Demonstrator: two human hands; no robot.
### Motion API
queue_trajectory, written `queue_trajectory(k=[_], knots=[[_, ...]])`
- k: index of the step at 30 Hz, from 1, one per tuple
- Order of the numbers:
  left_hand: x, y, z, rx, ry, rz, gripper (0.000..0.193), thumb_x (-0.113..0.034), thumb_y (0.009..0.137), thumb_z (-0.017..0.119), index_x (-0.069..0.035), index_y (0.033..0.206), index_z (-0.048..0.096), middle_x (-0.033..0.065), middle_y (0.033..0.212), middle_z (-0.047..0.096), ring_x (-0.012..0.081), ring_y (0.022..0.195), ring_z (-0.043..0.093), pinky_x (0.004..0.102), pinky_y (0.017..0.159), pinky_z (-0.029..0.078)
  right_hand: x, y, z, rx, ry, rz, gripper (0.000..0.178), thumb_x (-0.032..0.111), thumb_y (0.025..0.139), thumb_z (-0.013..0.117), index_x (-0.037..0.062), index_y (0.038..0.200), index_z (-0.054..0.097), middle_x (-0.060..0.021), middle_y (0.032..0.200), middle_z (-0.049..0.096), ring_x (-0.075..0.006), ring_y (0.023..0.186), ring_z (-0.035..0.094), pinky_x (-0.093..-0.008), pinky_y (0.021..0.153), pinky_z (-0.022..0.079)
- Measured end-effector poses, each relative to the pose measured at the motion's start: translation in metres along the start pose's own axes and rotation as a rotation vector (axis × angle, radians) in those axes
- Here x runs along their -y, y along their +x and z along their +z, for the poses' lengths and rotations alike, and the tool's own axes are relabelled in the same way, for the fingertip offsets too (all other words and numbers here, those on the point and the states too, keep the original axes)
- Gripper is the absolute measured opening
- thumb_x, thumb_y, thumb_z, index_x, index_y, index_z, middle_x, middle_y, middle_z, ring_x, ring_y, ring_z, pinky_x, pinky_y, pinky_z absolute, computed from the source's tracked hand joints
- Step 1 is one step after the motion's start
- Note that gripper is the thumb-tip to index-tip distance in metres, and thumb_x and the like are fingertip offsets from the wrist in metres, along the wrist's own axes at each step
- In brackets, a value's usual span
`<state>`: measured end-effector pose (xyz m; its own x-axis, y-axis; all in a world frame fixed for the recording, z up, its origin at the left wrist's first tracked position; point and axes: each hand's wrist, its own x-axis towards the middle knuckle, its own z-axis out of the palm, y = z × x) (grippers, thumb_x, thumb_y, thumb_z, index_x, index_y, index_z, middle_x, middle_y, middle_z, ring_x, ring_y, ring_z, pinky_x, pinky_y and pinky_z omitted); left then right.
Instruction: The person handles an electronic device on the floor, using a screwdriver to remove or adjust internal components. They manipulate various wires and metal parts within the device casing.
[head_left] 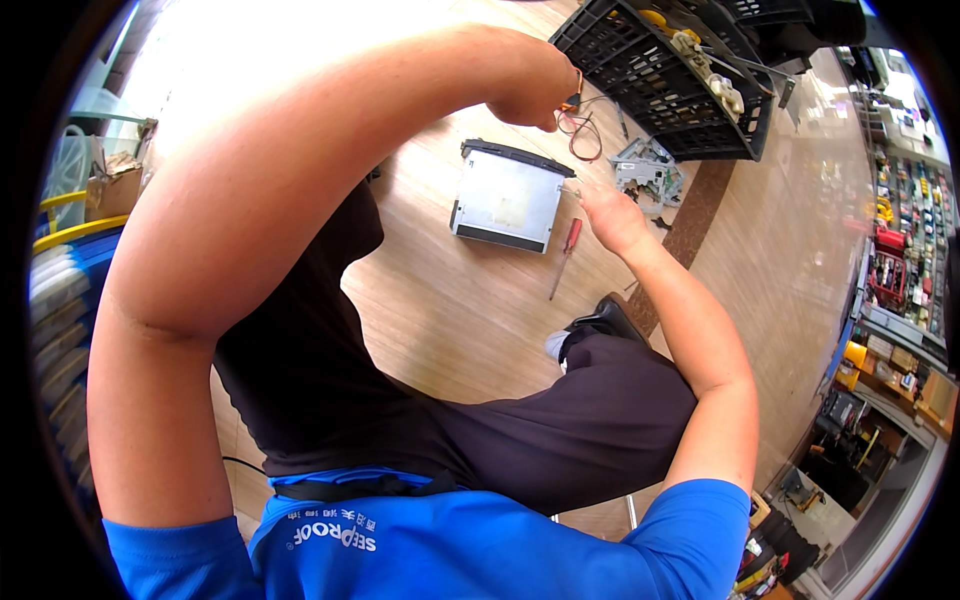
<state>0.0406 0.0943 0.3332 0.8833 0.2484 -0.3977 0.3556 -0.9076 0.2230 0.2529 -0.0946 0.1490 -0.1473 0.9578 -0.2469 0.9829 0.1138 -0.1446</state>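
Observation:
A flat silver box-shaped electronic unit (508, 200) with black front and rear edges lies on the floor ahead of me. My left hand (540, 88) is beyond its far right corner, fingers curled closed. Something small, orange and black, shows at those fingers, too small to name. Beside them a dark reddish cable (584, 153) loops on the floor. My right hand (610, 216) is closed at the unit's right side, with a thin metallic bit between fingertips and casing that I cannot make out. A red-handled screwdriver (571, 240) lies between the unit and my right forearm.
A black plastic crate (665, 85) holding assorted parts stands at the far right. Before it lie grey metal pieces (648, 172) and a dark floor strip (700, 210). Crowded shelves (910, 240) line the right; a blue-and-yellow rack (75, 240) is at the left.

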Motion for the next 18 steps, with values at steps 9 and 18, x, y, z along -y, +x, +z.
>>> queue_trajectory(k=[9, 18], knots=[[-0.001, -0.001, -0.001, 0.022, -0.001, -0.017, 0.037, -0.029, 0.089, 0.063, -0.003, 0.116, 0.061, 0.0179, 0.107, 0.067, 0.0354, 0.106, 0.062, 0.0445, 0.092, 0.048, 0.005, 0.0, 0.004, -0.062, 0.044, 0.055, 0.025, 0.021, 0.095, 0.048, 0.0025, 0.112, 0.045, -0.0206, 0.091, 0.067, -0.042, 0.091, 0.064, -0.0491, 0.078, 0.052], [0.0, -0.001, 0.0, 0.026, 0.002, 0.007, 0.039, -0.029, 0.089, 0.064, -0.005, 0.119, 0.061, 0.0173, 0.11, 0.067, 0.035, 0.107, 0.062, 0.0443, 0.092, 0.048, 0.017, 0.015, -0.007, 0.187, 0.014, 0.262, 0.025, 0.023, 0.094, 0.051, 0.0044, 0.111, 0.05, -0.0248, 0.106, 0.063, -0.0377, 0.092, 0.065, -0.0487, 0.079, 0.053]])
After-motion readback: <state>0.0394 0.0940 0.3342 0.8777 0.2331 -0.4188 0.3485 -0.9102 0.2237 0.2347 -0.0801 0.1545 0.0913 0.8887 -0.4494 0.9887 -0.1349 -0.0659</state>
